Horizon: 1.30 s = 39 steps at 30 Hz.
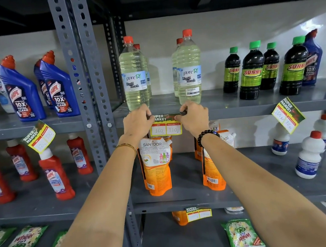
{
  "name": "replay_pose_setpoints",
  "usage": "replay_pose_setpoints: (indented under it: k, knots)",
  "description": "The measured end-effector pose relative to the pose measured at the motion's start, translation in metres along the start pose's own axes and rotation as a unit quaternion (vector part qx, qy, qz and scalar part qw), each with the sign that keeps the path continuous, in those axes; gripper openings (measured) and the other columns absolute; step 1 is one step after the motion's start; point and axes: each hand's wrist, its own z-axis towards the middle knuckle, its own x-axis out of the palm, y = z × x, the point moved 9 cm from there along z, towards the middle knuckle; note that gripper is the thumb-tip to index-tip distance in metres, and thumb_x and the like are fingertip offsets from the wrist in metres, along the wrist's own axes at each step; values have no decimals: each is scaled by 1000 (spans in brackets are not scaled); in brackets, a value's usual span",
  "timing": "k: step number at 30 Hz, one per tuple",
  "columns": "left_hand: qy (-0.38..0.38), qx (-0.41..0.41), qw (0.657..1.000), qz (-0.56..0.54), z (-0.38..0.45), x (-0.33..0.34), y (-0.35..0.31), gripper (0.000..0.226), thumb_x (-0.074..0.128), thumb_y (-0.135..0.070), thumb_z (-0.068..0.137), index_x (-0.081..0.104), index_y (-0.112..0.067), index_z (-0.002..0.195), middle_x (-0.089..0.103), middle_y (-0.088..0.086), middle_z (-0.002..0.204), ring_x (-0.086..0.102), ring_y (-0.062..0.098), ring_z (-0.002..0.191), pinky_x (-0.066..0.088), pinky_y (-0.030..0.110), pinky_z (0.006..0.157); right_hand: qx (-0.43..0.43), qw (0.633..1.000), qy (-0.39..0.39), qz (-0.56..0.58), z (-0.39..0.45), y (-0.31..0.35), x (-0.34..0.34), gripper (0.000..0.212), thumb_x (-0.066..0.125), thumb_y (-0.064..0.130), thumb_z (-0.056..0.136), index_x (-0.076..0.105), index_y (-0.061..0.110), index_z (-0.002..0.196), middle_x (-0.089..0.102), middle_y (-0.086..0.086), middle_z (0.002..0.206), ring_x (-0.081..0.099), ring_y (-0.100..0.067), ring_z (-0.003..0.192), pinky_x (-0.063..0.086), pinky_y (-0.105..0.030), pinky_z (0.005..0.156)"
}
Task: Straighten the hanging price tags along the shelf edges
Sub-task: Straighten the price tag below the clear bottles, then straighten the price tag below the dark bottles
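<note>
Your left hand (138, 121) and right hand (193, 116) both sit on the centre price tag (166, 126), one at each top corner. Each grip is narrow, fingers pinched on the tag's upper edge where it meets the shelf edge (236, 111). The tag hangs below the bleach shelf, between the two front liquid bleach bottles (133, 74), and it reads level now: the 160 / 110 boxes run square to the edge.

Progress, judged from this view:
- Centre tag: looks straight, likely just needs release.
- Lower tag (198, 213) on the shelf below: roughly level, slight tilt at most; hard to be sure.
- Left tag (38, 136) under the Harpic bottles (21, 90): clearly rotated, not done.
- Right tag (288, 114) under the Sunny bottles (252, 70): clearly rotated, not done.

So about half is left, one tag each side of you.

Surface: grey painted metal shelves on slotted angle uprights (78, 71), smooth and slightly glossy. Santoor pouches (155, 163) stand directly behind the centre tag, close to your wrists; mind them when you pull back.

Room: plain pale wall behind the shelves, dark ceiling above, glare patch on the wall at upper right.
</note>
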Motion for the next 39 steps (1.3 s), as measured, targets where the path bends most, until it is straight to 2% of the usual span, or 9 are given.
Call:
replay_pose_setpoints:
  k: [3, 5, 10, 19, 22, 25, 29, 33, 39]
  knots:
    - [20, 4, 1000, -19, 0, 5, 0, 29, 61, -39, 84, 58, -24, 108, 67, -2, 111, 61, 23, 103, 45, 35, 79, -8, 1000, 17, -10, 2, 1, 3, 40, 74, 38, 74, 62, 18, 106, 70, -2, 103, 61, -24, 100, 36, -39, 95]
    - [41, 2, 999, -5, 0, 10, -2, 42, 63, -51, 79, 61, -27, 114, 62, -1, 120, 55, 23, 113, 45, 40, 87, -18, 999, 31, -38, 2, 3, 6, 47, 70, 49, 74, 64, 21, 112, 68, -4, 112, 58, -27, 107, 36, -42, 96]
    - [14, -31, 999, 1, 0, 11, -5, 44, 66, -53, 76, 66, -24, 109, 61, 4, 119, 53, 26, 114, 45, 43, 86, -20, 996, 20, -82, 3, 9, 9, 32, 62, 50, 81, 70, 20, 78, 68, -7, 91, 57, -31, 94, 37, -43, 89]
    - [10, -44, 999, 2, 3, 13, -5, 39, 67, -48, 77, 67, -23, 107, 60, 4, 117, 53, 26, 113, 44, 42, 84, -14, 997, -19, -80, 7, 7, 8, 27, 66, 48, 78, 73, 21, 79, 65, -4, 93, 54, -29, 93, 33, -43, 85]
    - [20, -44, 999, 13, 2, 12, -10, 43, 66, -49, 78, 66, -21, 110, 59, 5, 119, 52, 27, 114, 44, 43, 84, -30, 996, -3, -80, 5, 8, 9, 29, 64, 47, 80, 72, 20, 87, 65, -6, 100, 53, -29, 100, 32, -43, 88]
    - [22, -30, 999, 20, -2, 15, -22, 53, 64, -49, 79, 60, -17, 120, 56, 6, 126, 50, 29, 118, 45, 44, 89, -53, 998, 9, -41, 1, -2, -2, 36, 63, 42, 83, 66, 19, 110, 63, -8, 121, 49, -30, 117, 31, -43, 98]
    - [7, 52, 999, -6, -7, 31, -82, 58, 62, -44, 83, 50, -16, 132, 48, 6, 142, 38, 29, 133, 35, 43, 107, -48, 996, -55, -59, -9, -47, -53, 42, 57, 32, 90, 55, 12, 127, 51, -10, 140, 35, -29, 135, 23, -44, 112]
    - [23, 155, 987, -31, -15, 64, -182, 54, 61, -43, 85, 52, -15, 131, 43, 9, 147, 34, 29, 137, 27, 44, 114, 16, 988, -110, -105, -18, -121, -123, 42, 50, 26, 94, 47, 10, 133, 37, -12, 149, 23, -28, 142, 17, -44, 117]
    - [63, 173, 979, -84, -35, 132, -299, 47, 63, -40, 85, 60, -15, 124, 38, 6, 151, 26, 28, 142, 18, 41, 117, 20, 980, -88, -178, -15, -223, -208, 37, 49, 17, 94, 50, 13, 131, 35, -12, 151, 22, -30, 143, 17, -46, 117]
